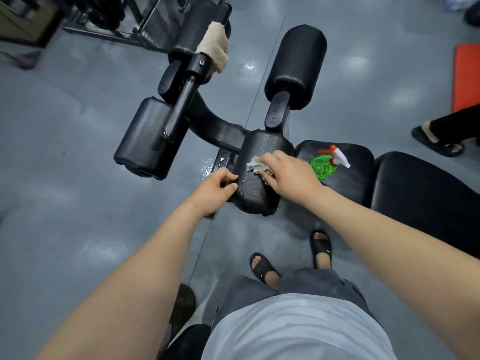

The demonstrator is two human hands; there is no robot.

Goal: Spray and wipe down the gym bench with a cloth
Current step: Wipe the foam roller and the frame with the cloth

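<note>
At the near edge, on the grey floor [78, 178]: two feet in black slides [262, 267]. Beyond them, left hand [217, 189], fingers curled round the left edge of the gym bench's front pad [255, 196]. Right hand [288, 175], fingers closed over a crumpled pale cloth [254, 165], pressing it on that pad's top. Just to the right, on the seat pad [355, 183]: green spray bottle [324, 166], white-and-orange trigger head. Far end: beige towel [214, 46] draped over a black roller.

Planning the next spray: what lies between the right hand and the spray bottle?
Only bare black bench padding between right hand and spray bottle, in the head view.
</note>
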